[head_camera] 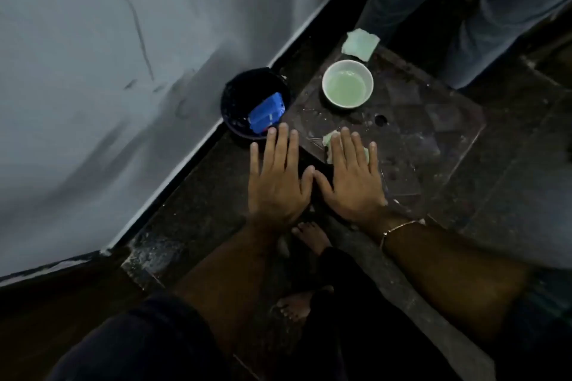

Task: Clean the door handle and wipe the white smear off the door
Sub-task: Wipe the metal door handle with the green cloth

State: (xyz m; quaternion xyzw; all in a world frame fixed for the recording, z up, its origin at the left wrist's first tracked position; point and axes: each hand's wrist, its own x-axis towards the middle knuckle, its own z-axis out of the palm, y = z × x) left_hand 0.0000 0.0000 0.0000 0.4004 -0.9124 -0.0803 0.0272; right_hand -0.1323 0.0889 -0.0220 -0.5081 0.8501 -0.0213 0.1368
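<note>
I look down at the floor. My left hand (275,176) and my right hand (353,176) are held out side by side, palms down, fingers straight, holding nothing. Under my right fingers a pale green cloth (328,141) lies on a dark stool top (433,139); I cannot tell whether the fingers touch it. A white bowl (347,84) of greenish liquid stands farther back on the stool. A second pale green cloth (360,44) lies at the stool's far edge. No door handle is in view.
A black bucket (244,90) with a blue packet (266,113) in it stands on the floor against the grey wall (93,71), left of the stool. Another person's jeans-clad legs (483,18) stand at the upper right. My bare feet (309,237) are below my hands.
</note>
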